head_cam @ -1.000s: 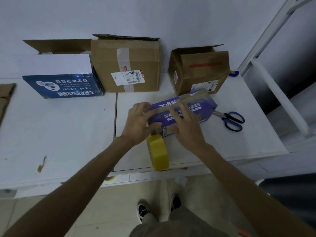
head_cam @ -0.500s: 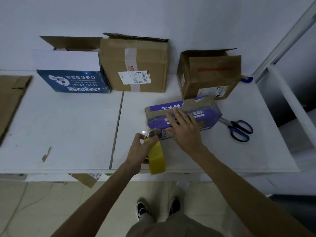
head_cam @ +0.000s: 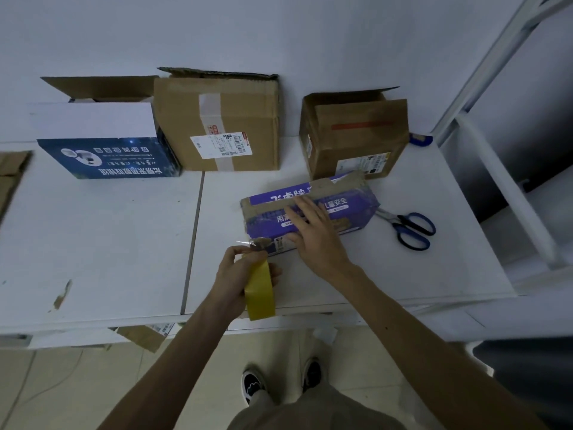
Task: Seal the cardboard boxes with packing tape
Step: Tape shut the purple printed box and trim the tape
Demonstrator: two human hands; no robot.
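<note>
On a white table (head_cam: 93, 243), where a large brown labelled cardboard box (head_cam: 242, 119) stood against the wall, a person pressed a flat, straight-fingered right hand (head_cam: 316, 234) onto a purple printed carton (head_cam: 347, 212) lying right of centre. The left hand (head_cam: 231, 274) curled round a yellow roll of packing tape (head_cam: 259, 293), pinching its clear strip at the carton's near-left corner. Blue-handled scissors (head_cam: 394, 219) lay just right of the carton.

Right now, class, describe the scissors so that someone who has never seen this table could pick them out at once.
Start at the white table against the wall and go to its right end. A purple box lies there under the person's right hand, and the scissors lie just right of it. Their blue handles and metal blades set them apart from the brown box behind them.
</note>
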